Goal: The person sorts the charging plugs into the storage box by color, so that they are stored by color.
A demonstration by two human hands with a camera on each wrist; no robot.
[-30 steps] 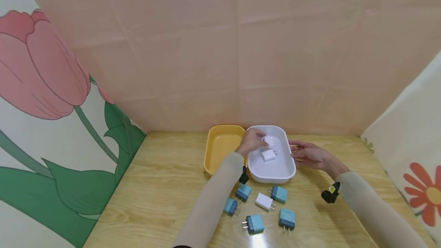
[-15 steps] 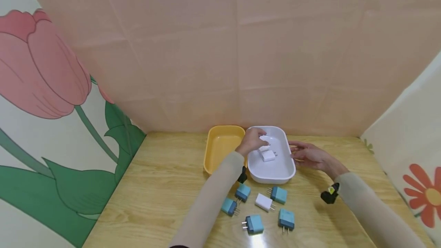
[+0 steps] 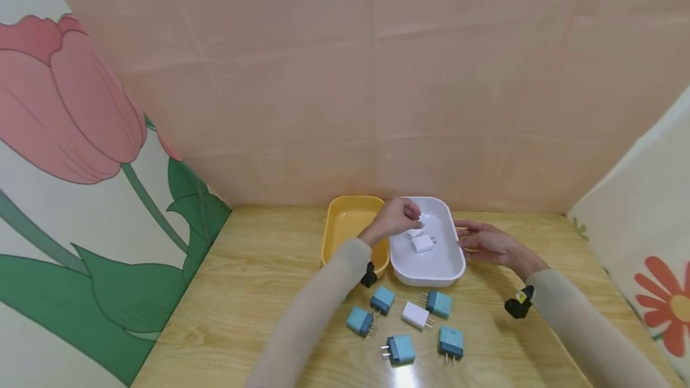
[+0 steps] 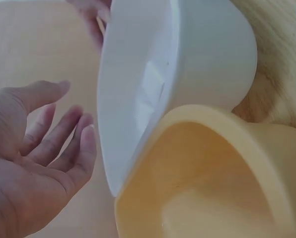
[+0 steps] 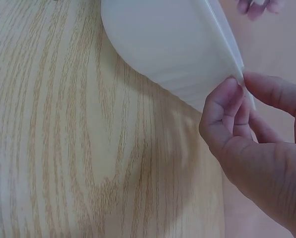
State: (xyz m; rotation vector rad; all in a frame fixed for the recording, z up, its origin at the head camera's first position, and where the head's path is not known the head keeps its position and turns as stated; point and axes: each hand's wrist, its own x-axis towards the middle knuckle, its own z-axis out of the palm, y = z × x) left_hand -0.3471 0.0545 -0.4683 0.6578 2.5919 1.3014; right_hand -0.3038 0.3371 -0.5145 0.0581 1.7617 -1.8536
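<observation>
Work in hand is judged part done: two white adapters (image 3: 422, 243) lie inside the white tray (image 3: 428, 273), close together toward its left side, the farther one partly covered by the left hand (image 3: 395, 218). Outstanding, by position, is a third white adapter (image 3: 415, 315) on the bench (image 3: 253, 310), near of the tray, its prongs toward the right. Five blue adapters (image 3: 401, 349) lie around it, two at left, one at near, two at right—none of these seen inside a tray.

Left hand: grip released, fingers loosely bent above the white tray; no held object is visible. Right hand (image 3: 487, 245): grip pinching the white tray's right rim between thumb and finger, as the right wrist view shows. The yellow tray (image 3: 347, 218) stands just beside the white one, at left; whether the two touch cannot be told, and the left arm hides part of it.

Surface: pale wood grain, with a bright reflection at the near edge of the view. Room: a creased pinkish-tan sheet (image 3: 291, 94) closes the far side; at left a panel with a large pink tulip (image 3: 91, 106)—at right, a pale panel bearing a red flower (image 3: 654, 283).
</observation>
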